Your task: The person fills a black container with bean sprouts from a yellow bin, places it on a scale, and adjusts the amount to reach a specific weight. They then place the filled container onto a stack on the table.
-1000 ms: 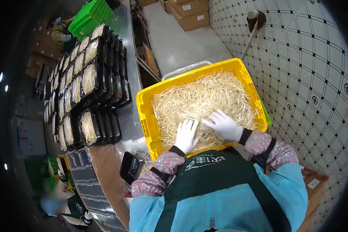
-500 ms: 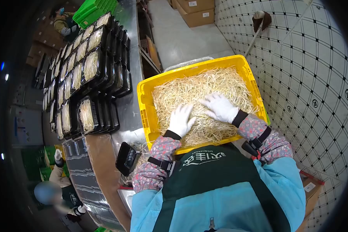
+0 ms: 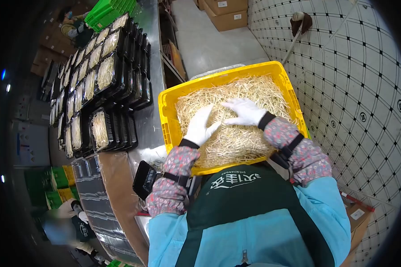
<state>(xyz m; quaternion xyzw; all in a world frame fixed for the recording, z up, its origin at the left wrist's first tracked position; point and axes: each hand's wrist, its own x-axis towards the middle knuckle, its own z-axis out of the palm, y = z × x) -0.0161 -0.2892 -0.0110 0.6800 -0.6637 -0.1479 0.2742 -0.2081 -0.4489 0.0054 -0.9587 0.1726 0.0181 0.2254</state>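
Observation:
A yellow crate [image 3: 170,133] full of pale, thin sprouts [image 3: 240,144] sits in front of me. My left hand [image 3: 201,126], in a white glove, lies at the left part of the sprouts with thumb and fingers apart. From the right, my right hand [image 3: 245,112], also gloved, reaches over the middle of the sprouts with its fingers spread. Both hands touch or hover just above the sprouts; the exact contact is hard to tell. No clump shows in either hand. A black tray [image 3: 145,180] stands tilted left of the crate's near corner.
Stacked black trays of sprouts [image 3: 106,73] stand on the metal table [image 3: 148,120] at the left. Beyond are a green crate [image 3: 107,13] and a person [image 3: 73,30]. Another person [image 3: 82,227] works at lower left beside stacked empty trays [image 3: 96,196]. Cardboard boxes [image 3: 227,15] lie ahead.
My left hand has shifted slightly left and up, and my right hand left and up. Their fingertips are closer together. The person at lower left has moved.

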